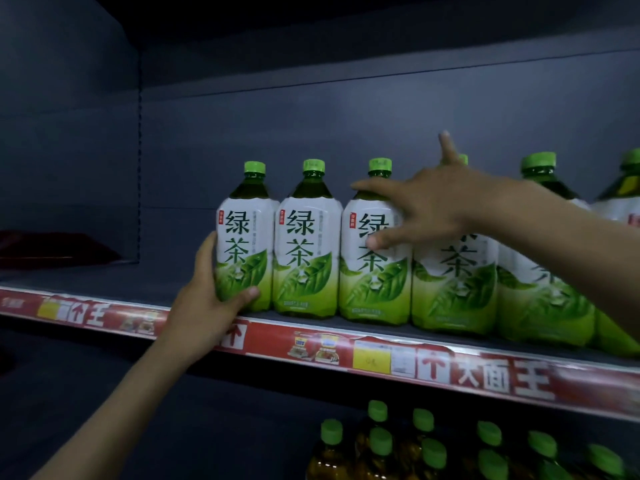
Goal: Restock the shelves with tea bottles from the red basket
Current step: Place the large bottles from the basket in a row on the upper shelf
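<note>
Several green tea bottles with green caps and white-green labels stand in a row on the dark shelf (104,277). My left hand (207,299) grips the lower part of the leftmost bottle (244,237), thumb across its front. My right hand (433,206) reaches in from the right with fingers spread and straight; its thumb and a finger touch the third bottle (372,271), and another finger points up past a fourth bottle (453,271). The red basket is out of view.
The shelf's left part holds only a dark red object (52,247) at the far left. A red price strip (311,344) runs along the shelf edge. Below, several amber bottles with green caps (381,441) fill the lower shelf at the right.
</note>
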Motion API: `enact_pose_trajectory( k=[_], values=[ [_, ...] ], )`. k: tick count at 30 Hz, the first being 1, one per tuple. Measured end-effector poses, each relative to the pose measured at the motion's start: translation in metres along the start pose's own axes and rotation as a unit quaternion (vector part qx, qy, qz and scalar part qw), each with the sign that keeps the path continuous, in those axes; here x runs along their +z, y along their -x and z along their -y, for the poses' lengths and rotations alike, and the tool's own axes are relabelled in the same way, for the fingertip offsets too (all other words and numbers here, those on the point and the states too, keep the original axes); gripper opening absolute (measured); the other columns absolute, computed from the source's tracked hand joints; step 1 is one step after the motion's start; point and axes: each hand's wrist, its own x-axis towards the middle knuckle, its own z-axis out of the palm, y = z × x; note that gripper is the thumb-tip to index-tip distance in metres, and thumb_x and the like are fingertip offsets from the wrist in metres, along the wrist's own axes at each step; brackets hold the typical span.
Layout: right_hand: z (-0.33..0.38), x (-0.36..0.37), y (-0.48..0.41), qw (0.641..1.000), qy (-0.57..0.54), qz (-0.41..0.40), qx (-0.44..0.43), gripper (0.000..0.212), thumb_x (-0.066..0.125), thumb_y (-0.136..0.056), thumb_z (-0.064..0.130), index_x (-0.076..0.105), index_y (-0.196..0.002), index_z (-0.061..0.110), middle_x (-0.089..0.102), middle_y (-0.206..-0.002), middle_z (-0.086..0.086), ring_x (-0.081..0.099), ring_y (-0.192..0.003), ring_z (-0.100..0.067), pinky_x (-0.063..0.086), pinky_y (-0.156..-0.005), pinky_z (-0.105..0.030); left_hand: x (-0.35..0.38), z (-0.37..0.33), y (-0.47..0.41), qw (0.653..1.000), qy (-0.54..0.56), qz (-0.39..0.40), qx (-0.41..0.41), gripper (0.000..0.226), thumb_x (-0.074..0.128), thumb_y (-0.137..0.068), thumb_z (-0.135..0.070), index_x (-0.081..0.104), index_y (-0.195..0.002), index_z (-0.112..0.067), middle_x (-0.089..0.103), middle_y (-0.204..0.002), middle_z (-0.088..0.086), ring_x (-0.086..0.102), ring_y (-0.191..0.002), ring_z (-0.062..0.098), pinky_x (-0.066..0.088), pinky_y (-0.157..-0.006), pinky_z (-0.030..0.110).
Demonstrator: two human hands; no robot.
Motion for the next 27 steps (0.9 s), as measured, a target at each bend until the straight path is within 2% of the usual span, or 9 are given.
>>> enact_pose_trajectory(
  k=[2, 5, 13, 19, 21, 23, 25, 26, 27],
  values=[
    [0.002, 0.006, 0.002, 0.999, -0.01, -0.025, -0.019, 0.092, 0.022, -0.071, 0.091, -0.002, -0.15, 0.048, 0.073, -0.109, -0.004, 0.055, -0.127, -0.029, -0.019, -0.112, -0.064, -0.004, -0.001, -0.002, 0.999, -0.018, 0.027, -0.013, 0.109, 0.082, -0.075, -0.028, 0.004, -0.148, -0.048, 0.053, -0.117, -0.018, 0.055, -0.1, 0.012, 0.042, -0.083, 0.028],
    [0.002, 0.015, 0.001, 0.996, -0.02, -0.076, -0.032, 0.086, 0.021, -0.074, 0.09, 0.009, -0.147, 0.046, 0.075, -0.094, -0.006, 0.062, -0.117, -0.028, -0.015, -0.116, -0.06, -0.005, -0.002, -0.002, 0.999, -0.027, 0.034, -0.021, 0.111, 0.083, -0.072, -0.033, 0.004, -0.148, -0.049, 0.054, -0.117, -0.017, 0.056, -0.096, 0.011, 0.043, -0.082, 0.027],
    [0.001, 0.013, 0.001, 0.993, -0.048, -0.101, -0.05, 0.076, 0.027, -0.08, 0.086, 0.022, -0.143, 0.044, 0.075, -0.104, 0.003, 0.065, -0.113, -0.023, -0.013, -0.119, -0.056, -0.001, 0.0, -0.002, 0.998, -0.039, 0.005, -0.044, 0.104, 0.084, -0.07, -0.038, 0.013, -0.146, -0.045, 0.059, -0.108, -0.009, 0.059, -0.084, 0.011, 0.043, -0.074, 0.025],
    [0.005, 0.012, 0.008, 0.995, -0.043, -0.09, -0.02, 0.081, 0.026, -0.08, 0.086, 0.014, -0.149, 0.046, 0.072, -0.111, -0.005, 0.058, -0.123, -0.028, -0.012, -0.119, -0.055, 0.001, 0.0, 0.0, 0.997, -0.057, 0.008, -0.052, 0.105, 0.082, -0.071, -0.04, 0.009, -0.146, -0.05, 0.06, -0.119, -0.007, 0.063, -0.099, 0.023, 0.047, -0.085, 0.032],
    [0.006, 0.014, 0.017, 0.992, -0.039, -0.119, -0.002, 0.081, 0.031, -0.083, 0.082, 0.007, -0.152, 0.047, 0.061, -0.128, -0.013, 0.049, -0.131, -0.032, -0.003, -0.12, -0.055, 0.002, -0.008, 0.002, 0.996, -0.062, 0.013, -0.057, 0.099, 0.08, -0.075, -0.038, 0.012, -0.146, -0.048, 0.057, -0.12, -0.009, 0.06, -0.104, 0.024, 0.044, -0.086, 0.033],
    [0.001, 0.019, 0.034, 0.972, -0.091, -0.212, 0.043, 0.077, 0.05, -0.085, 0.066, 0.018, -0.151, 0.044, 0.041, -0.143, -0.015, 0.04, -0.134, -0.035, 0.017, -0.117, -0.051, 0.007, -0.015, 0.012, 0.994, -0.104, -0.036, -0.026, 0.088, 0.078, -0.077, -0.033, 0.023, -0.146, -0.037, 0.053, -0.126, -0.002, 0.054, -0.112, 0.026, 0.042, -0.089, 0.038],
    [-0.009, 0.023, 0.053, 0.926, -0.207, -0.293, 0.118, 0.067, 0.061, -0.084, 0.047, 0.033, -0.145, 0.038, 0.036, -0.136, -0.014, 0.043, -0.126, -0.035, 0.038, -0.103, -0.042, 0.019, -0.03, 0.031, 0.981, -0.153, -0.111, 0.047, 0.08, 0.077, -0.077, -0.023, 0.034, -0.145, -0.021, 0.046, -0.129, 0.013, 0.051, -0.115, 0.032, 0.041, -0.089, 0.039],
    [-0.015, 0.024, 0.061, 0.915, -0.247, -0.284, 0.147, 0.062, 0.06, -0.086, 0.046, 0.036, -0.142, 0.036, 0.038, -0.13, -0.015, 0.046, -0.121, -0.035, 0.042, -0.096, -0.04, 0.028, -0.043, 0.04, 0.973, -0.165, -0.127, 0.098, 0.075, 0.077, -0.077, -0.02, 0.039, -0.142, -0.015, 0.044, -0.126, 0.015, 0.051, -0.113, 0.031, 0.04, -0.088, 0.036],
    [-0.021, 0.024, 0.066, 0.924, -0.25, -0.241, 0.161, 0.06, 0.057, -0.087, 0.051, 0.037, -0.142, 0.036, 0.041, -0.126, -0.016, 0.048, -0.118, -0.036, 0.043, -0.092, -0.039, 0.039, -0.055, 0.047, 0.968, -0.166, -0.12, 0.143, 0.071, 0.076, -0.078, -0.02, 0.043, -0.14, -0.013, 0.044, -0.126, 0.014, 0.05, -0.111, 0.028, 0.039, -0.088, 0.034]
  ],
)
